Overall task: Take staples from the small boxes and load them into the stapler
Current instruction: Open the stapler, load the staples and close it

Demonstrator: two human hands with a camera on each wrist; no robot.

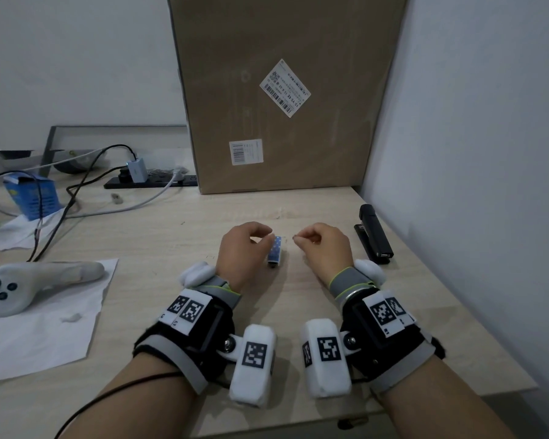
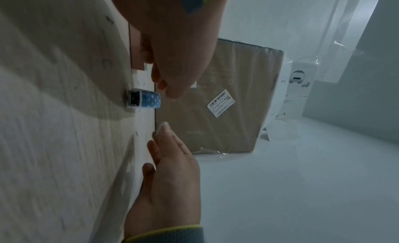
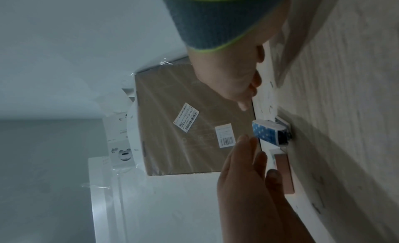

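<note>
While both forearms lie low over the table [image 1: 301, 315], the left hand [image 1: 243, 251] sits just left of the staple box [image 1: 274, 252]. Its fingers are loosely bent, with the tips near the box's far end. I cannot tell whether they touch it. Its own wrist view shows those fingers fairly straight, a little apart from the box and holding nothing.

Just right of the box, the right hand [image 1: 324, 248] is curled, thumb and forefinger brought together at the tips. Whether anything is pinched there I cannot tell. The box lies flat on the table between the two hands, with its near end open.

Only the right wrist view shows a pinkish block [image 3: 284, 175] lying close beside the box, below the right hand's fingers. From the head view that spot is hidden.

Right of the box, beyond the right hand, the black stapler [image 1: 374, 236] lies closed. Behind the box a large carton [image 1: 282, 90] stands against the wall.
</note>
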